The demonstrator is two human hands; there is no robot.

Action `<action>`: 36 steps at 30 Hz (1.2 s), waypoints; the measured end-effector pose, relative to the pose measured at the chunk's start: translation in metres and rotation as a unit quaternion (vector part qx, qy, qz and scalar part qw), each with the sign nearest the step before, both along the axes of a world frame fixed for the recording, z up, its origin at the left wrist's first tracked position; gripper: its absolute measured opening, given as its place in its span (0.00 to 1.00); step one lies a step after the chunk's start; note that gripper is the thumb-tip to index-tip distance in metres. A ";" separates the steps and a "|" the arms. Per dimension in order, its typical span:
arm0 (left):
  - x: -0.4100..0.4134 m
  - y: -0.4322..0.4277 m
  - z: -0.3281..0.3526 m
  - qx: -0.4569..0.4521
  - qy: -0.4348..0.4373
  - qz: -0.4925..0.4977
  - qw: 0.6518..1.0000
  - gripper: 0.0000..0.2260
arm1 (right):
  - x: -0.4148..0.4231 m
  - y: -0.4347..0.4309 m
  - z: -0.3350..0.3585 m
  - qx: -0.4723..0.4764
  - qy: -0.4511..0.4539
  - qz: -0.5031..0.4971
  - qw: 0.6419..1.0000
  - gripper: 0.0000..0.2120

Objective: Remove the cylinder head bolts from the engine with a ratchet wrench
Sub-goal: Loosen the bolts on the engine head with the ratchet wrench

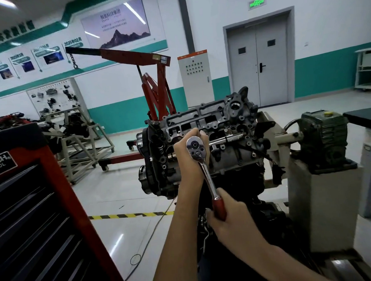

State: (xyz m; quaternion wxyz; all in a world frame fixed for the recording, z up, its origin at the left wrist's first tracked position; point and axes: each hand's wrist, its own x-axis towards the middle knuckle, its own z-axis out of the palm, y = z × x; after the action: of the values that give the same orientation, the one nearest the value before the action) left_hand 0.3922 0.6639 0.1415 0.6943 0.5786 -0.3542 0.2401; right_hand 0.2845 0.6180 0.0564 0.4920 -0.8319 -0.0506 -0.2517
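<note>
A grey engine (226,125) hangs on a stand in the middle of the head view, its cylinder head tilted toward me. A chrome ratchet wrench (205,167) with a red handle stands against the head. My left hand (188,159) wraps around the wrench just behind its round ratchet head, fingers curled at the engine face. My right hand (228,219) grips the red handle lower down. The socket and the bolt under it are hidden behind the ratchet head and my left hand.
A red and black tool cabinet (41,210) stands close at my left. The engine stand's gearbox (324,138) and grey pedestal (323,208) sit at the right. A red engine hoist (152,88) stands behind the engine. Yellow-black floor tape (128,215) runs below.
</note>
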 end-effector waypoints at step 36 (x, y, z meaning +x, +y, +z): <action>0.006 0.017 0.001 0.046 -0.033 0.047 0.997 0.19 | -0.002 -0.101 0.099 -0.459 -0.020 -0.073 0.885 0.04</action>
State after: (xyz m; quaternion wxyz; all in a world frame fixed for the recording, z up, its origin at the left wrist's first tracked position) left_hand 0.3978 0.6809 0.1425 0.6429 0.6176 -0.3603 0.2745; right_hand 0.2825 0.5168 0.1550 0.0346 -0.9609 -0.1090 -0.2520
